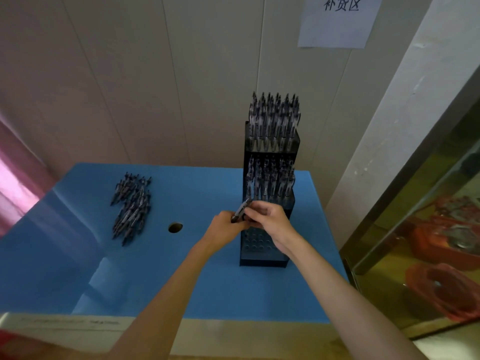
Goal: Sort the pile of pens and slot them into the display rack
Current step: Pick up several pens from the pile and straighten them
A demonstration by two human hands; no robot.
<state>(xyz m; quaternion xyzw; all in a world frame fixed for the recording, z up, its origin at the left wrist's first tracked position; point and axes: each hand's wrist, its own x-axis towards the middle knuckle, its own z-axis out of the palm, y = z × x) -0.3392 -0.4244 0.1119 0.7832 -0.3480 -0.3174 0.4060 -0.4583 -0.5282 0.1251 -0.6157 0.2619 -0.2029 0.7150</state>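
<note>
Head view, surroundings: blue foam tabletop (181, 281) w/ 1 round hole (175, 227), white panel wall w/ 1 paper sign (337, 20) top right, glass-front cabinet (428, 242) at right, pink curtain (15, 183) at left. Task items: 1 black tiered display rack (267, 255) on the tabletop's right side, top 2 tiers packed w/ upright pens (too dense to count), lowest tier showing open holes partly blocked by my wrists; 1 loose pile of pens (131, 206) well apart to the left, count unclear. Hands: my left hand (224, 228) and right hand (270, 222) meet just in front of the rack, both w/ fingers curled round 1 pen (241, 210), tilted up-right.
</note>
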